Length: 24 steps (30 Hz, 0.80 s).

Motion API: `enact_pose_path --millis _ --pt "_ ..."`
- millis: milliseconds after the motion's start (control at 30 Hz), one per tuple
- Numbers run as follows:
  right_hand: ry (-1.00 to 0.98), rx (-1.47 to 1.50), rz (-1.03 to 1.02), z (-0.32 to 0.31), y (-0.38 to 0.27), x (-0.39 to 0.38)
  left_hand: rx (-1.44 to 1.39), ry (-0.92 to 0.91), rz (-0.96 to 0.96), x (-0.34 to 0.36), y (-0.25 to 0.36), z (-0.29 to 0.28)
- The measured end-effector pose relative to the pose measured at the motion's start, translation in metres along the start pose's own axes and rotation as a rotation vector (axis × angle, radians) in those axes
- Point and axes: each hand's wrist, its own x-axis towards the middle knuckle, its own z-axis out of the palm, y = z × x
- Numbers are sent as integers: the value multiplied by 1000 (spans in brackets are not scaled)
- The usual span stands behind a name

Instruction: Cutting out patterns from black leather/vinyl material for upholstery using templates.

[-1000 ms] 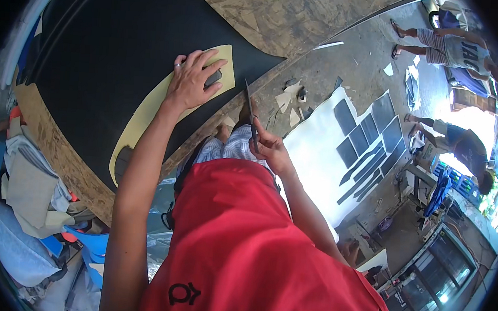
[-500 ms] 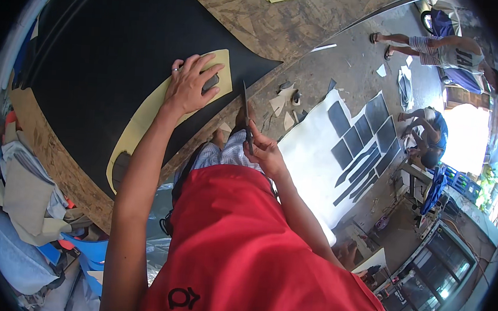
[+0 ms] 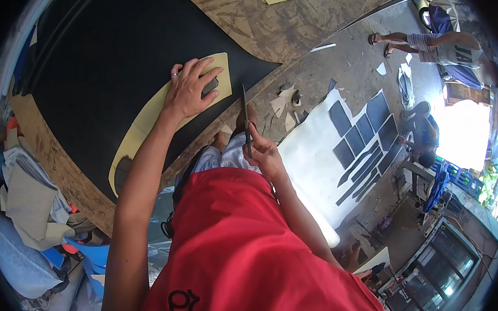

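Crouching lower than a second ago, a co-worker is now down beside the white sheet! Center stage, the yellow template lies on black material over the wooden table; the left hand spreads wide across it, a dark block showing between thumb and fingers. Near the table's edge, the right hand grips scissors. Farther right, dark pieces rest on that white sheet.
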Motion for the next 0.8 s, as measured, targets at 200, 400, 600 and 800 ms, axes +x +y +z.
enact_pose_path --millis 200,400,600,800 --pt "9 -45 18 2 -5 -2 3 -13 -1 0 0 -1" --pt "93 -112 14 13 -19 19 -4 -2 0 0 -1 1" --pt "93 -165 -14 4 -14 22 -2 -8 -7 1 -1 -1" --pt "90 -183 -1 10 -25 27 -9 -9 -11 1 -2 -1"
